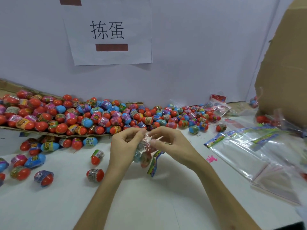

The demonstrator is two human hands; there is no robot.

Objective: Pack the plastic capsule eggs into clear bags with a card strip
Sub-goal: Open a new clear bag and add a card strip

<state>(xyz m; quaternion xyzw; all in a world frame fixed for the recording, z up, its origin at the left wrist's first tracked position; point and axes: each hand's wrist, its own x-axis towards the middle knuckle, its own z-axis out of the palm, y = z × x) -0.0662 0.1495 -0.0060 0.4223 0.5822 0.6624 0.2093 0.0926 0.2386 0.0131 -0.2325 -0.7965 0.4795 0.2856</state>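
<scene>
In front of the egg heap [79,117], left hand [123,146] and right hand [169,144] each hold the clear bag [142,157] by its mouth in a narrow pinching grip, card strip [155,163] dangling.

i get just one wide-angle view, worn on the head, looking forward and down at the table [149,205], close over the left hand [121,146] and right hand [172,145], wall [199,47] straight ahead.

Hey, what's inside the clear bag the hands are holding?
Inside the clear bag: blurred capsule eggs, bluish and red. The card strip hangs at its side. The left hand and right hand pinch its top; blur hides the count.
</scene>
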